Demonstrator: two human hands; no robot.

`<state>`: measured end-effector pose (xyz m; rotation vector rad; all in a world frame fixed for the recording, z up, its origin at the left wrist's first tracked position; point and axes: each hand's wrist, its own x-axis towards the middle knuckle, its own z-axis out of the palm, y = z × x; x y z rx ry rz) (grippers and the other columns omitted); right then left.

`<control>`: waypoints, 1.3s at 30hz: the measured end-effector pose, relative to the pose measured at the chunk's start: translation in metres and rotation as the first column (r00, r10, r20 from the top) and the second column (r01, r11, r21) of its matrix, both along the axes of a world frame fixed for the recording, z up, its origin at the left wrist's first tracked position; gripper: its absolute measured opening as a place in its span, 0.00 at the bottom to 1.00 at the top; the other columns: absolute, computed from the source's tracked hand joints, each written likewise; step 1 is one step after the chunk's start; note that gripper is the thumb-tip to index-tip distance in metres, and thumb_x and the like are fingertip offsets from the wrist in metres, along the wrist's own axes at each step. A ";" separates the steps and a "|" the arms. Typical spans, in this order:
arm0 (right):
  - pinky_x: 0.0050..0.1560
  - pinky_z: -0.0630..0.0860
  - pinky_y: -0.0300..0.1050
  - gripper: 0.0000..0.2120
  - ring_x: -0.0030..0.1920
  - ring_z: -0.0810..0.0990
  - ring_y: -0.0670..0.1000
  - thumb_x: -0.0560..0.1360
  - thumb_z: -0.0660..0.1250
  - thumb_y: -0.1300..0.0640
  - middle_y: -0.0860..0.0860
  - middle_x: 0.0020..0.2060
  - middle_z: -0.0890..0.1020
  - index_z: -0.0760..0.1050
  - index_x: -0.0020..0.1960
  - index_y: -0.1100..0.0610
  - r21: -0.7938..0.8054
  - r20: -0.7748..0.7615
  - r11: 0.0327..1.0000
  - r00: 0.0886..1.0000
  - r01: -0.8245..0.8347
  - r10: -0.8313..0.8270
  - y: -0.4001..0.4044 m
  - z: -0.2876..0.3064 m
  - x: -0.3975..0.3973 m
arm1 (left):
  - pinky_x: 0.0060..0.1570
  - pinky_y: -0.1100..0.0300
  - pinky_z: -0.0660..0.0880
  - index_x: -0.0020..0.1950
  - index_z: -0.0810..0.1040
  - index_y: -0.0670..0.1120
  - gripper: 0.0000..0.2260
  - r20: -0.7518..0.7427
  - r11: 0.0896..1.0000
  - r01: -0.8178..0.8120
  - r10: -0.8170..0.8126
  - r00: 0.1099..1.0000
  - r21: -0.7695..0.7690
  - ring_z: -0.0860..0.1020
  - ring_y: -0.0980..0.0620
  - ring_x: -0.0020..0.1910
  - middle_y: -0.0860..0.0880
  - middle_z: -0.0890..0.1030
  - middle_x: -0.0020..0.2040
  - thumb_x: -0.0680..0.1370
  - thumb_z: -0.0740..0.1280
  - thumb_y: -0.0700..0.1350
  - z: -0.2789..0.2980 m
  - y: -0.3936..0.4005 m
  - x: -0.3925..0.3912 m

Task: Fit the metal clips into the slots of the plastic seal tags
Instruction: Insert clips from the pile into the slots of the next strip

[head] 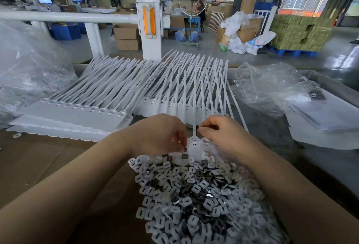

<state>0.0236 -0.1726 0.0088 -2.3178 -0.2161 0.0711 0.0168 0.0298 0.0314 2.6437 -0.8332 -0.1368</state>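
Centrally, seal tag [194,142] lengthwise away, hands [159,137] pinching clip [185,149]

My left hand [161,137] pinches a metal clip [185,149] beside the seal tag [194,144]; my right hand [219,133] pinches its strap above the clip pile [194,195].

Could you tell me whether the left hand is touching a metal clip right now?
Touching. In the head view the left hand pinches a small dark metal clip at its fingertips, beside the seal tag.
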 end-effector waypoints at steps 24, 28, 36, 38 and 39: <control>0.45 0.75 0.40 0.04 0.44 0.81 0.40 0.79 0.67 0.51 0.42 0.43 0.83 0.76 0.46 0.43 0.024 -0.010 1.000 1.000 -0.018 0.018 0.001 0.001 0.001 | 0.40 0.71 0.67 0.44 0.79 0.57 0.04 -0.065 0.996 0.075 -0.072 0.995 0.046 0.76 0.66 0.43 0.60 0.79 0.42 0.75 0.70 0.47 0.005 -0.013 -0.010; 0.49 0.79 0.46 0.04 0.42 0.82 0.44 0.79 0.67 0.51 0.45 0.41 0.83 0.78 0.46 0.46 0.028 -0.025 1.000 1.000 -0.009 0.010 0.001 0.000 0.002 | 0.42 0.73 0.70 0.45 0.79 0.58 0.04 -0.007 0.992 0.088 -0.089 0.996 -0.094 0.75 0.64 0.44 0.59 0.78 0.40 0.75 0.71 0.48 0.001 -0.023 -0.017; 0.53 0.80 0.52 0.03 0.43 0.83 0.45 0.79 0.67 0.51 0.45 0.42 0.84 0.79 0.46 0.47 0.027 -0.027 1.000 1.000 0.010 -0.009 0.000 -0.001 0.004 | 0.47 0.68 0.73 0.47 0.81 0.55 0.02 -0.041 0.990 0.132 -0.134 0.990 -0.055 0.76 0.65 0.43 0.60 0.80 0.43 0.75 0.71 0.48 -0.002 -0.032 -0.022; 0.51 0.80 0.50 0.04 0.42 0.83 0.44 0.79 0.68 0.51 0.44 0.41 0.83 0.79 0.45 0.46 0.025 -0.022 1.000 1.000 0.014 -0.014 0.000 -0.001 0.004 | 0.48 0.65 0.75 0.47 0.81 0.54 0.01 -0.057 0.991 0.123 -0.125 0.990 -0.047 0.76 0.64 0.43 0.59 0.80 0.44 0.76 0.70 0.48 -0.002 -0.033 -0.022; 0.51 0.80 0.49 0.04 0.42 0.82 0.44 0.79 0.68 0.51 0.44 0.41 0.83 0.79 0.45 0.46 0.024 -0.022 1.000 1.000 0.015 -0.014 0.000 -0.001 0.004 | 0.49 0.64 0.76 0.47 0.81 0.53 0.02 -0.067 0.992 0.118 -0.121 0.990 -0.046 0.77 0.64 0.43 0.58 0.80 0.44 0.76 0.70 0.48 -0.003 -0.033 -0.023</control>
